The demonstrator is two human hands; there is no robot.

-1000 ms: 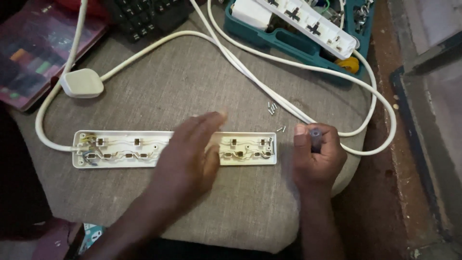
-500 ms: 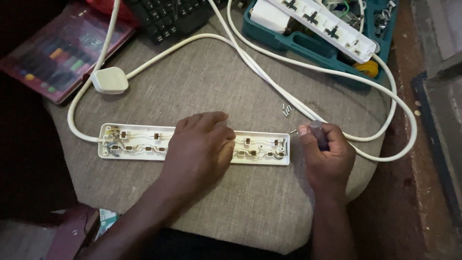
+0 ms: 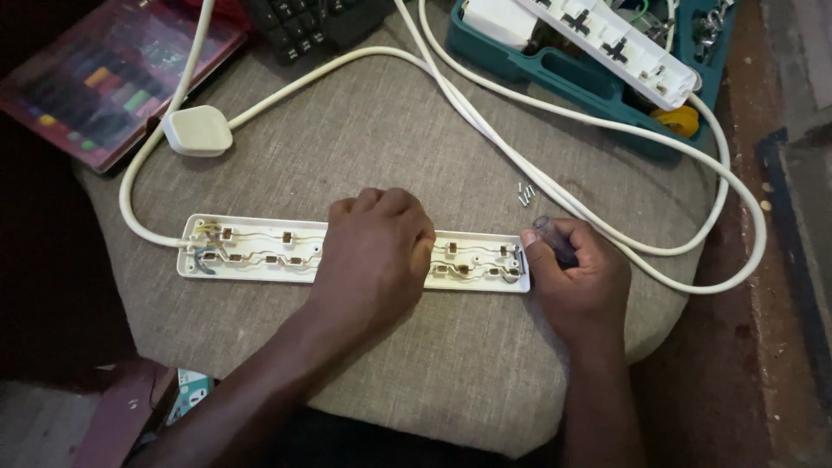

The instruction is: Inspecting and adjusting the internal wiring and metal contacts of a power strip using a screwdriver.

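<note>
Nearest me, my left hand [image 3: 374, 251] lies flat across the middle of the strip [image 3: 260, 249], fingers curled together and pressed down. I judge that is to pin it so it cannot slide on the cushion [image 3: 416, 381]. The strip lies open, brass rails and contacts facing up, on the near half of the grey cushion. Its long axis runs left to right across my view, cable end at the left, free end at the right.

My right hand [image 3: 579, 276] sits at that free end, closed round a screwdriver [image 3: 555, 238]. The clear handle pokes out above the fist; the tip is hidden at the strip's right edge, so I cannot tell whether it sits in a screw.

Just beyond, a few loose screws [image 3: 525, 194] lie beside the cable [image 3: 485, 130], close by the right hand. The cable leaves the strip's left end, loops up and far out to the right, and comes back to the plug [image 3: 198, 130] at the upper left.

Farthest off, a teal tray [image 3: 555, 69] carries a second white strip [image 3: 607, 39]. A keyboard [image 3: 321, 22] and a red case [image 3: 113, 78] lie top left.
</note>
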